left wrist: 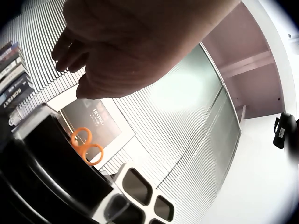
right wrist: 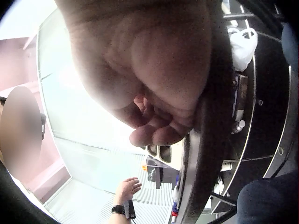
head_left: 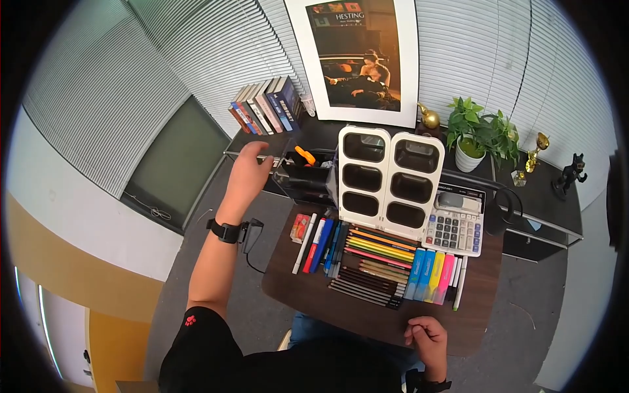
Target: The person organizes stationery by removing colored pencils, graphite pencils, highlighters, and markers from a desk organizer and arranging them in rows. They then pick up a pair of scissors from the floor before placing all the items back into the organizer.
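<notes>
The left hand (head_left: 252,167) is up near the black box (head_left: 298,178). Its fingers are bent a little, and I see nothing in them. In the left wrist view there is a gap between the hand and the box, so it does not seem to hold on to it. The box is by the back left corner of the counter (head_left: 475,314), beside the white rack (head_left: 383,196). The orange scissors (head_left: 304,155) sit in the box with their loops up, maybe so they are easy to grab.

The right hand (head_left: 429,337) is low at the front edge of the counter. Its fingers curl in loosely, and I see nothing in them. Maybe it just rests there, out of the way.

On the counter, things lie side by side by kind. The pens (head_left: 321,245) are on the left, the pencils (head_left: 377,252) lie in the middle, and the fat markers (head_left: 429,275) stay together on the right. I think this makes each one easy to see and pick up. The calculator (head_left: 455,226) is behind the markers, probably to leave room. The rack stands up tall at the back, so it hides none of the pens.
</notes>
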